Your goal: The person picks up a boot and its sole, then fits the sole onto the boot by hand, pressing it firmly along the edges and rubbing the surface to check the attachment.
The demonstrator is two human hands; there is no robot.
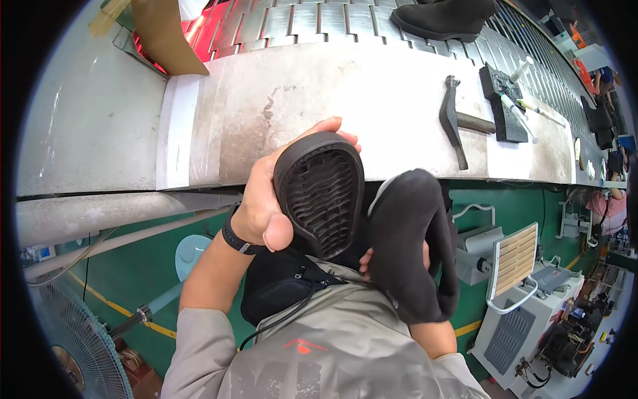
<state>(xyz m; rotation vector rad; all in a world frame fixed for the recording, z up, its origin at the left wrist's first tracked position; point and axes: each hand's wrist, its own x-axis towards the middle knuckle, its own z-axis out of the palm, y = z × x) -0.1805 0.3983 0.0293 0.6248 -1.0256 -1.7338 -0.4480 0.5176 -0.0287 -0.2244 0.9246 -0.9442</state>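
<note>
- Black shoe sole (321, 193): held up in front of the person's chest, just below the near edge of the tabletop (372, 100). Its ribbed inner face, a lattice of curved ridges inside a raised rim, is turned toward the camera.
- Left hand (266, 209): clasped around the sole's left edge, thumb on the lower rim, fingertips (332, 125) curling over the top. A black band sits on the wrist.
- Black shoe upper (409, 246): held just right of the sole, the two close together; whether they touch cannot be determined. A pale strip shows along its upper left edge.
- Right hand (425, 256): almost wholly hidden behind the shoe upper, which it carries; the grasp itself cannot be made out, only the forearm below.
- Hammer (453, 120): lying flat on the tabletop, well beyond the hands, to the right.
- Black pad (500, 106): just right of the hammer, with white marker pens (518, 113) lying across it.
- Black shoe (444, 18): standing on the slatted metal conveyor (306, 20) at the far side of the tabletop.
- Grey fan (80, 332): at lower left, on the green floor.
- White machine (531, 299): at lower right, also floor-standing.
</note>
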